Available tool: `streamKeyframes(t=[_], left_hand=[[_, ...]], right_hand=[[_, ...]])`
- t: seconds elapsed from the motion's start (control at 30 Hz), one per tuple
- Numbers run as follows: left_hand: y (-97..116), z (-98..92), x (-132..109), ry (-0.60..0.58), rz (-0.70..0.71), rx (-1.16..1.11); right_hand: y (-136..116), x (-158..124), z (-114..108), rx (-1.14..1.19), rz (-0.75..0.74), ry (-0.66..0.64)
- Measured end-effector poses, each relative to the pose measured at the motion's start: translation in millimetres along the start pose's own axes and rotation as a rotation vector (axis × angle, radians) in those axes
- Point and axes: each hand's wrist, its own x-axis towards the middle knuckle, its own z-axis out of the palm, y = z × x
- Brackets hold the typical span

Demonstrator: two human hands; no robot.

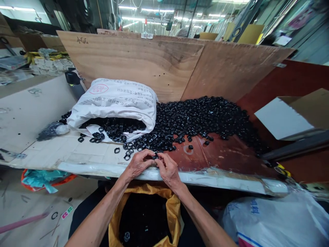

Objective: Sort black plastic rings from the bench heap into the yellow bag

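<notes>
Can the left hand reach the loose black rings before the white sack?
Probably yes: the loose rings lie just beyond the left hand, nothing visibly blocking, though it seems busy with a small black part.

I've got bright fluorescent tubes [157, 10] glaring beyond the plywood panel [133, 61], tiny glints on the black rings [205, 113] in front of it, the yellow sack [173, 209] farther out front nearly pitch-dark inside, and everything past the panel's right end kinda stretched and smeary.
</notes>
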Motion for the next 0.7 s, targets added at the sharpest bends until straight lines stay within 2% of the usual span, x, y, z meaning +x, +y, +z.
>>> streamKeyframes(t=[0.13,0.33,0.5,0.63,0.7], left_hand=[[-3.3,-1.2,0.5,0.001,0.008,-0.040],[-6.5,-1.6,-2.4,0.061,-0.072,-0.116],[-6.9,-2.7,-3.2,0.071,-0.064,-0.091],[-14.6,-2.2,-1.2,0.094,-0.054,-0.159],[-18.7,-1.2,-0.8,0.096,-0.044,-0.210]], right_hand=[[-5.0,5.3,-1.6,0.093,0.057,0.011],[-10.2,13.4,3.3,0.208,0.068,0.084],[3.7,6.8,17.5,0.251,0.177,0.094],[19.5,-0.7,35.3,0.250,0.153,0.074],[23.5,-4.3,41.0,0.225,0.149,0.127]])
